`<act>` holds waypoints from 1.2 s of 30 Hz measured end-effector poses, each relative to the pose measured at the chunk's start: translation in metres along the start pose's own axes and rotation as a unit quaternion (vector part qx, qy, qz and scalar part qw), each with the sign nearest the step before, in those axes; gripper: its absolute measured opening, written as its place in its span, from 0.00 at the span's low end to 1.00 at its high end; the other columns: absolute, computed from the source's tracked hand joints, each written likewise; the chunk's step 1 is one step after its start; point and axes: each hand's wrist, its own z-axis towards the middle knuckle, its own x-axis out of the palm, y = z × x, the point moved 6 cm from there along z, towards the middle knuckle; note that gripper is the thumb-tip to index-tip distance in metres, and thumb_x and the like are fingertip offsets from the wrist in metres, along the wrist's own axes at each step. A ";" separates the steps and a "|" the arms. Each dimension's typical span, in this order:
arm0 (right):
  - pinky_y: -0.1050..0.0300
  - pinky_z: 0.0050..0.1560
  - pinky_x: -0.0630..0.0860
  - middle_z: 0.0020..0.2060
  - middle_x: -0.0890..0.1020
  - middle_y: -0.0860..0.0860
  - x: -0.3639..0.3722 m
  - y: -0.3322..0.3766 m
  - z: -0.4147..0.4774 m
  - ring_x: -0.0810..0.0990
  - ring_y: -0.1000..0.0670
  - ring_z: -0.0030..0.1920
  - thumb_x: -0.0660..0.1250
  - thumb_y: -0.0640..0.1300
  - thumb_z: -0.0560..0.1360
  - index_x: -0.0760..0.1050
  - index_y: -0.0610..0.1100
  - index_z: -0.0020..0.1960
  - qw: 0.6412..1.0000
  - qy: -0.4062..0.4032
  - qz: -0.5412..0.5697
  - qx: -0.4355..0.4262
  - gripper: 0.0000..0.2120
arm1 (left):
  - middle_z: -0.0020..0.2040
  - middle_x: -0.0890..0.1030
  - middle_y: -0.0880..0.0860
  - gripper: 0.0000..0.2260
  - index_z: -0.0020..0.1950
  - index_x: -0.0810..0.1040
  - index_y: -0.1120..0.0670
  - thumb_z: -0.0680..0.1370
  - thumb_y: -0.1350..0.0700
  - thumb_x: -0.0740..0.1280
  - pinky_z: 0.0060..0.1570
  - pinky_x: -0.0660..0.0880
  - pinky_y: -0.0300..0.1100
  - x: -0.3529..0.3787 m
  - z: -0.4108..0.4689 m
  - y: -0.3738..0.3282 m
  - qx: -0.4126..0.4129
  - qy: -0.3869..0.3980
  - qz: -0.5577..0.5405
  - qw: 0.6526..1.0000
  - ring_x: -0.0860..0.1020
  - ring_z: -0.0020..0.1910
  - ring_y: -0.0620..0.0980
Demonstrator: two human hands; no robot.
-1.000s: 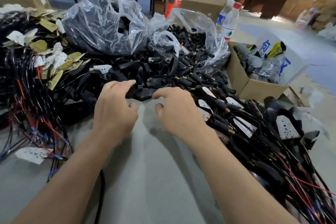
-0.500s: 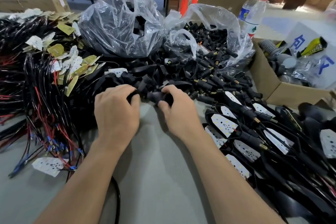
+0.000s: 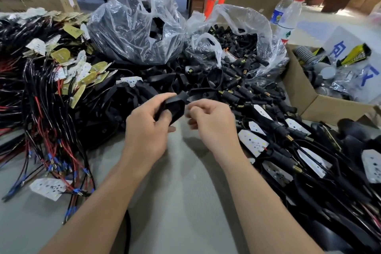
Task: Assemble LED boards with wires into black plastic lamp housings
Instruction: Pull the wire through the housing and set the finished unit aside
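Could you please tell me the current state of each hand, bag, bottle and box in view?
Left hand: holding the black housing.
Black housing: held above the table, tilted.
Right hand: fingers curled beside the housing; unclear whether it pinches anything.
Large bag: open at the top, black parts inside.
Small bag: open, holding connectors.
Red-capped bottle: upright, capped.
Cardboard box: open.
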 end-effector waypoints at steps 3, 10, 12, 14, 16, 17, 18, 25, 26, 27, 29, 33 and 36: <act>0.57 0.57 0.69 0.53 0.81 0.48 -0.014 0.007 0.001 0.76 0.46 0.59 0.62 0.33 0.74 0.78 0.46 0.61 0.955 -0.076 -0.278 -0.066 0.19 | 0.45 0.84 0.37 0.17 0.55 0.77 0.39 0.76 0.62 0.68 0.28 0.79 0.38 -0.010 0.001 0.002 -0.025 -0.060 0.022 0.998 0.83 0.29 0.45; 0.50 0.63 0.70 0.63 0.72 0.47 -0.005 -0.004 0.007 0.68 0.42 0.66 0.65 0.39 0.77 0.71 0.44 0.67 0.904 -0.001 -0.427 -0.025 0.19 | 0.36 0.82 0.35 0.08 0.42 0.83 0.40 0.73 0.54 0.76 0.29 0.69 0.27 -0.015 0.002 -0.005 -0.012 -0.062 0.103 0.993 0.79 0.31 0.41; 0.49 0.62 0.71 0.62 0.73 0.48 -0.005 -0.002 0.007 0.69 0.43 0.65 0.64 0.40 0.76 0.73 0.45 0.67 0.898 -0.005 -0.439 -0.027 0.19 | 0.34 0.81 0.34 0.08 0.41 0.85 0.39 0.72 0.53 0.78 0.30 0.68 0.26 -0.015 0.001 -0.004 -0.012 -0.046 0.101 0.994 0.78 0.30 0.38; 0.50 0.64 0.70 0.62 0.75 0.50 -0.004 0.002 0.005 0.71 0.44 0.64 0.65 0.41 0.75 0.76 0.47 0.64 0.903 -0.021 -0.426 -0.051 0.17 | 0.34 0.81 0.32 0.08 0.42 0.86 0.40 0.72 0.54 0.78 0.33 0.69 0.25 -0.013 0.000 -0.007 -0.006 -0.037 0.105 0.994 0.78 0.32 0.35; 0.52 0.63 0.71 0.58 0.81 0.53 0.000 0.008 -0.002 0.75 0.48 0.61 0.65 0.37 0.75 0.81 0.49 0.58 0.938 -0.025 -0.335 -0.088 0.16 | 0.36 0.82 0.33 0.07 0.44 0.86 0.40 0.73 0.53 0.77 0.34 0.72 0.28 -0.013 0.000 -0.008 -0.005 -0.054 0.103 0.993 0.80 0.33 0.38; 0.53 0.59 0.74 0.54 0.84 0.54 0.001 0.008 -0.004 0.79 0.50 0.56 0.63 0.34 0.74 0.83 0.49 0.56 0.965 -0.004 -0.250 -0.078 0.18 | 0.36 0.82 0.35 0.06 0.45 0.86 0.40 0.73 0.53 0.77 0.33 0.74 0.32 -0.014 0.000 -0.007 -0.008 -0.069 0.094 0.993 0.80 0.32 0.41; 0.54 0.52 0.77 0.49 0.86 0.54 0.003 0.007 -0.006 0.83 0.51 0.49 0.61 0.31 0.72 0.84 0.50 0.54 0.987 0.030 -0.149 -0.046 0.21 | 0.35 0.83 0.37 0.06 0.46 0.86 0.40 0.74 0.52 0.76 0.32 0.75 0.36 -0.017 0.001 -0.006 -0.012 -0.084 0.085 0.993 0.81 0.31 0.44; 0.56 0.36 0.78 0.36 0.83 0.42 0.027 0.004 -0.008 0.80 0.47 0.33 0.64 0.36 0.81 0.82 0.38 0.47 0.979 0.132 0.145 0.049 0.09 | 0.43 0.86 0.43 0.16 0.59 0.84 0.46 0.73 0.58 0.78 0.40 0.79 0.35 -0.014 0.011 0.004 -0.062 -0.030 -0.124 0.990 0.83 0.39 0.41; 0.58 0.33 0.77 0.36 0.84 0.42 0.029 0.004 -0.010 0.79 0.47 0.32 0.63 0.37 0.82 0.82 0.38 0.47 0.969 0.141 0.190 0.070 0.11 | 0.45 0.87 0.47 0.14 0.58 0.84 0.48 0.73 0.58 0.76 0.39 0.79 0.36 -0.009 0.011 0.001 -0.068 0.013 -0.195 0.978 0.83 0.40 0.44; 0.59 0.31 0.77 0.36 0.84 0.43 0.031 0.005 -0.013 0.79 0.48 0.31 0.62 0.39 0.83 0.83 0.38 0.46 0.960 0.154 0.219 0.084 0.13 | 0.46 0.87 0.50 0.13 0.58 0.84 0.50 0.74 0.58 0.74 0.38 0.79 0.38 -0.004 0.011 -0.001 -0.070 0.057 -0.239 0.967 0.83 0.39 0.47; 0.59 0.28 0.76 0.34 0.83 0.43 0.035 0.007 -0.016 0.79 0.48 0.28 0.60 0.42 0.85 0.84 0.41 0.41 0.948 0.190 0.238 0.090 0.19 | 0.44 0.84 0.54 0.11 0.59 0.83 0.52 0.77 0.57 0.71 0.33 0.77 0.43 0.001 0.009 -0.005 -0.060 0.141 -0.254 0.955 0.79 0.33 0.50; 0.58 0.30 0.78 0.36 0.85 0.39 0.044 0.009 -0.022 0.80 0.46 0.30 0.57 0.50 0.87 0.86 0.42 0.39 0.928 0.207 0.290 0.111 0.26 | 0.47 0.84 0.57 0.12 0.60 0.83 0.54 0.79 0.56 0.68 0.32 0.76 0.45 -0.009 0.016 -0.008 -0.073 0.173 -0.289 0.939 0.79 0.34 0.53; 0.58 0.32 0.78 0.36 0.84 0.41 0.048 0.008 -0.021 0.80 0.47 0.31 0.60 0.46 0.85 0.83 0.37 0.42 0.957 0.156 0.228 0.088 0.20 | 0.57 0.85 0.55 0.14 0.63 0.83 0.54 0.79 0.54 0.66 0.50 0.80 0.43 -0.046 0.030 -0.004 -0.093 0.076 -0.358 0.926 0.82 0.55 0.52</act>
